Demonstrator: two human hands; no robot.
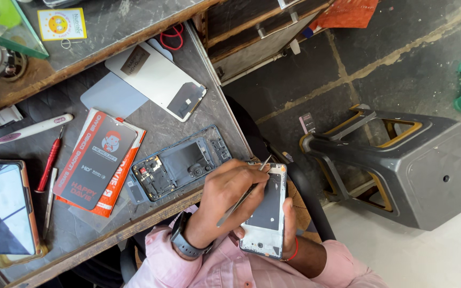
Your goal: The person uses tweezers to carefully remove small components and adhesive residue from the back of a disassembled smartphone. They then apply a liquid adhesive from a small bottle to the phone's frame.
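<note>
Tweezers (241,198) sit pinched in my left hand (225,194), tips angled up toward the top edge of the opened phone (267,213), so I can work inside its frame. My right hand (289,221) grips that phone from beneath, fingers closed round its side to steady it over my lap. Both wrists are bent inward, hands close together. Just beyond my left hand, the phone's stripped back frame (180,162) lies on the bench (81,234), with a red screwdriver (49,160) further left.
</note>
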